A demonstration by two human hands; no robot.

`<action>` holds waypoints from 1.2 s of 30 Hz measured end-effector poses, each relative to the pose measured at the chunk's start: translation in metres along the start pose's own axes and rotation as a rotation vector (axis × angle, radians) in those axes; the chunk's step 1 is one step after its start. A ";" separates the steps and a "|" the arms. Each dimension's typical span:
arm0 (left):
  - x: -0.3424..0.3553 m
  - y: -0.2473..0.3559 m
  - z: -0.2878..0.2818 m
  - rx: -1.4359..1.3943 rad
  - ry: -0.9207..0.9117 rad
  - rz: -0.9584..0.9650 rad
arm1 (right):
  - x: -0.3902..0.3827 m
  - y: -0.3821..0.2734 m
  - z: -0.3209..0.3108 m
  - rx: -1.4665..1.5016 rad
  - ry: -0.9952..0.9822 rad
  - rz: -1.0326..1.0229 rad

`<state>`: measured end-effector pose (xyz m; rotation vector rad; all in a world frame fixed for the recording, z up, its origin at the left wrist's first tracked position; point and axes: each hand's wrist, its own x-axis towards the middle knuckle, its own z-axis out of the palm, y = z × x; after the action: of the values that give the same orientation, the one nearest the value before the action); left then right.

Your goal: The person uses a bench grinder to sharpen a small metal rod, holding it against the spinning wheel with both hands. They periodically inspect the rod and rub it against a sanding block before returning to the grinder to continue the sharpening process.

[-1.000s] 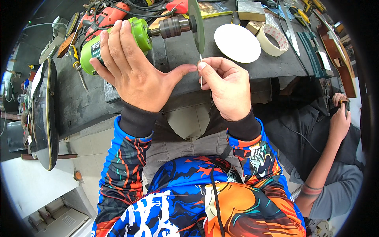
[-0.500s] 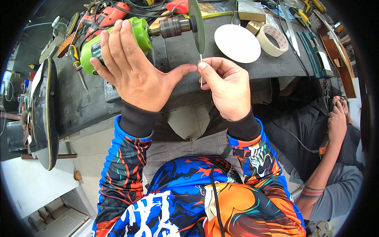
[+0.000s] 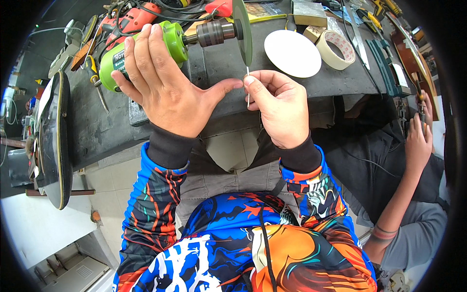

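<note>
My left hand point(image 3: 165, 92) lies with stretched fingers against the green motor point(image 3: 112, 63), its thumb reaching sideways to the thin metal rod point(image 3: 248, 102). A grey cylindrical chuck point(image 3: 209, 34) on the motor's shaft carries an upright grey-green disc point(image 3: 243, 36). My right hand point(image 3: 277, 107) pinches the thin rod between thumb and fingers just below the disc; the rod stands upright, its top at or very near the disc's lower edge. A white round disc point(image 3: 292, 53) lies right of the wheel, beside a tape roll point(image 3: 335, 61).
The dark bench point(image 3: 97, 138) holds cables, a red power tool point(image 3: 131, 22), a screwdriver point(image 3: 92, 73) and metal blocks point(image 3: 309, 12). A black curved object point(image 3: 53, 141) stands at left. A guitar-like wooden body point(image 3: 421, 82) is at right, where another person's arm point(image 3: 404, 190) works.
My hands, the rod and the motor look unchanged. The other person's hands at right shifted down, then moved up toward the bench edge, holding a tool.
</note>
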<state>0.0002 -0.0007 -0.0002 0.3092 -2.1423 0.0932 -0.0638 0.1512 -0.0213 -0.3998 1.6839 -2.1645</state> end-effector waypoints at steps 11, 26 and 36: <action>0.000 0.001 0.000 -0.005 0.001 -0.001 | -0.011 -0.002 -0.014 0.167 -0.074 0.027; 0.000 0.000 -0.001 -0.016 -0.013 -0.010 | -0.024 -0.013 -0.026 0.548 -0.318 0.128; 0.001 0.000 -0.002 -0.024 -0.010 -0.009 | -0.018 -0.008 -0.025 0.500 -0.271 0.133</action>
<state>0.0015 -0.0006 0.0018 0.3059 -2.1497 0.0603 -0.0593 0.1830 -0.0193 -0.4006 0.9562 -2.2146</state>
